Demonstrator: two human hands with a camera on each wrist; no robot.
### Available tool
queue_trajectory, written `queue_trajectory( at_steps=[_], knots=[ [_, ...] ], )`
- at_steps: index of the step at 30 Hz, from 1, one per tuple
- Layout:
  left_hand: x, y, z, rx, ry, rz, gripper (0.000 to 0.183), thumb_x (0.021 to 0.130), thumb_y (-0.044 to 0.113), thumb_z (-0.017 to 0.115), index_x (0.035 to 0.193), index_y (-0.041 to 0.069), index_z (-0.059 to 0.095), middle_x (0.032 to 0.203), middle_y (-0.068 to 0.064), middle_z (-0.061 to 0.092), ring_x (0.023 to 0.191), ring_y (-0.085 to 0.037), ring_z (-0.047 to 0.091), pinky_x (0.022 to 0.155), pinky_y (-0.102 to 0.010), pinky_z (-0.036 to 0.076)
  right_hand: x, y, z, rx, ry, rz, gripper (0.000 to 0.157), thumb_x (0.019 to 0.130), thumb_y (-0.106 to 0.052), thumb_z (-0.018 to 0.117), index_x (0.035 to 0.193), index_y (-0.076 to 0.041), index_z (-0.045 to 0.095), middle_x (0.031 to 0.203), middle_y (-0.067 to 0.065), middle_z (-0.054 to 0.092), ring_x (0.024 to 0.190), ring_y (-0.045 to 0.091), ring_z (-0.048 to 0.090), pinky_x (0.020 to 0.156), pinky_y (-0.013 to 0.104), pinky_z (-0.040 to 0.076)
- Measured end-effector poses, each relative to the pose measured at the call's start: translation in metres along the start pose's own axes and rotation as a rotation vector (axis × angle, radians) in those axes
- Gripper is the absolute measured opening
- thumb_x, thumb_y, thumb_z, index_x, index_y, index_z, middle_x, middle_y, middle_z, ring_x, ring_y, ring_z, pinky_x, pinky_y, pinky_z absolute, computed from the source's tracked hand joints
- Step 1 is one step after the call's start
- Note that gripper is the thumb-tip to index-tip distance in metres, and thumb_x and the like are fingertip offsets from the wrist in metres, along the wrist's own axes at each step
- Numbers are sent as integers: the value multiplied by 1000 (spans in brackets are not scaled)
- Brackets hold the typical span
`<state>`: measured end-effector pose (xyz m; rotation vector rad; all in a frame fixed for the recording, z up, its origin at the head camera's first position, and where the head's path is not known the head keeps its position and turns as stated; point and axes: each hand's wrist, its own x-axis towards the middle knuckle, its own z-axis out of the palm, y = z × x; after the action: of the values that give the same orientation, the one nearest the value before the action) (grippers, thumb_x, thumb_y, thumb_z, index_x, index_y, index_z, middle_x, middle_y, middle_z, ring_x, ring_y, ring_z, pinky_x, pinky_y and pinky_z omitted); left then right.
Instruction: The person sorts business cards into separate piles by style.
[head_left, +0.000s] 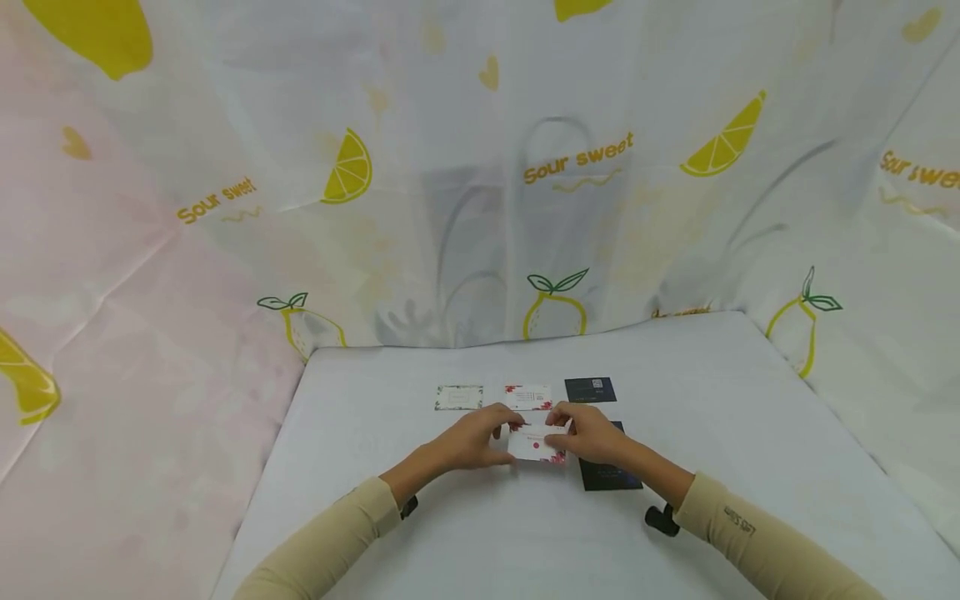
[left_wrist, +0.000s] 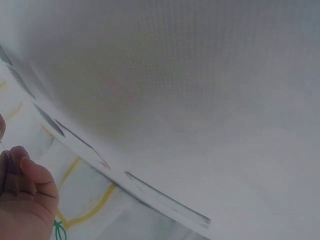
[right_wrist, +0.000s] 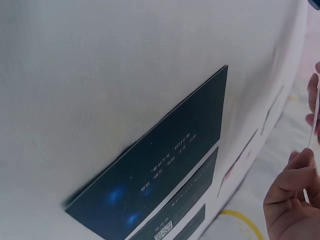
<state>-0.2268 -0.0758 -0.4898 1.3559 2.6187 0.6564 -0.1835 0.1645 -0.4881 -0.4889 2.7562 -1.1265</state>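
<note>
A white business card [head_left: 527,447] with red flowers at its corners and a red dot is held between both hands, raised over the table in the head view. My left hand [head_left: 474,439] pinches its left side, thumb low and fingers at the upper edge. From the right, my right hand [head_left: 597,437] grips the card, with the thumb across its face. Seen edge-on in the right wrist view, the card [right_wrist: 314,117] is a thin white line between the right hand [right_wrist: 292,197] and the left fingers. Only part of the left hand [left_wrist: 27,192] shows in the left wrist view.
Behind the hands lie a card with a leafy border [head_left: 459,397], a red-flowered white card [head_left: 528,397] and a dark card [head_left: 590,390]. More dark cards [head_left: 609,477] lie under the right forearm. A lemon-printed curtain [head_left: 480,167] surrounds the white table [head_left: 480,550].
</note>
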Motion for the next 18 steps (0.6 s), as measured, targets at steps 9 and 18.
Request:
queue_trajectory(
  at_steps=[9, 18],
  knots=[
    [6, -14, -6, -29, 27, -16, 53, 75, 34, 75, 122, 18, 56, 106, 7, 58, 79, -8, 51, 66, -16, 41, 1, 0, -2, -108, 19, -65, 54, 70, -28, 80, 118, -13, 58, 105, -2, 53, 68, 8, 46, 56, 19, 42],
    [9, -18, 1, -39, 14, -22, 48, 75, 33, 75, 119, 18, 58, 101, 8, 58, 79, -11, 53, 64, -16, 40, 7, 9, 11, -305, 28, -82, 53, 70, -34, 78, 115, -15, 57, 110, -4, 52, 74, 5, 47, 62, 18, 43]
  ],
)
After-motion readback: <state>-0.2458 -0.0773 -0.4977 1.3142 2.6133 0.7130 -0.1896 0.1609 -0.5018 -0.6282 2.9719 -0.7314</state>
